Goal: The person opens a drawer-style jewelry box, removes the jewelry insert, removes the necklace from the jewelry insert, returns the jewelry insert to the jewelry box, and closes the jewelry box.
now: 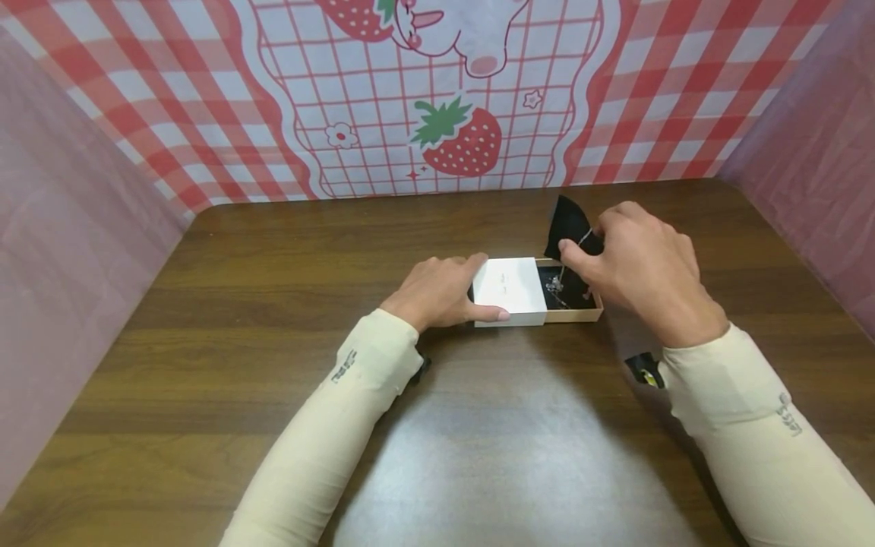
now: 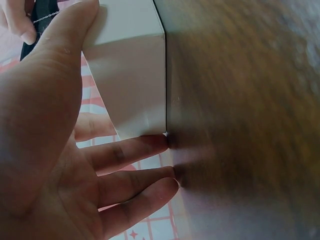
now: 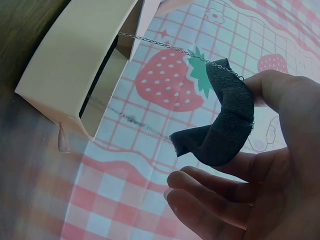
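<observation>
A small white jewelry box lies on the table, its tan inner drawer slid partly out to the right. My left hand holds the white sleeve at its left end, thumb along the near side and fingers at the far side. Above the drawer, my right hand pinches a bent black pad between thumb and fingers. A thin silver chain necklace runs from the pad down into the drawer. A sparkling pendant shows against the drawer's dark inside.
The box sits on a brown wood-grain table. A red-and-white checked cloth with strawberries hangs at the back, and pink cloth sides flank the table. A small black item is by the right wrist.
</observation>
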`<act>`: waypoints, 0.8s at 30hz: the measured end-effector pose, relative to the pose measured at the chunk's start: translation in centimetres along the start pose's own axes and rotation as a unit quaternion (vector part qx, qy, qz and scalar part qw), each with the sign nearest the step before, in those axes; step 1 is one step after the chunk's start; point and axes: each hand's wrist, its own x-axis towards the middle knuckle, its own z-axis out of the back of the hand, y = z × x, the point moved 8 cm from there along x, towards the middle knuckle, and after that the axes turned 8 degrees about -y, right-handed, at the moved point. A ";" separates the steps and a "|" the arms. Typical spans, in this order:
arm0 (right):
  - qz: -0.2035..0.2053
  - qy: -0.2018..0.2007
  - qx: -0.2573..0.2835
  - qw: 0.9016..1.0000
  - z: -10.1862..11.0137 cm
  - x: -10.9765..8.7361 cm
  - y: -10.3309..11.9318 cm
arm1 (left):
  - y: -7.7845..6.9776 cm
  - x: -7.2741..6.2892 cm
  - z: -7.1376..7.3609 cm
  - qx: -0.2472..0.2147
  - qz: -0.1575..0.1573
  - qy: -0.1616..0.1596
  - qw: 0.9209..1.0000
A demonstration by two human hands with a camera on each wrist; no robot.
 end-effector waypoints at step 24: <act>0.002 -0.038 0.021 0.999 1.5 0.1 0.3 | 0.1 0.2 -0.1 -0.006 -0.004 -0.002 1.000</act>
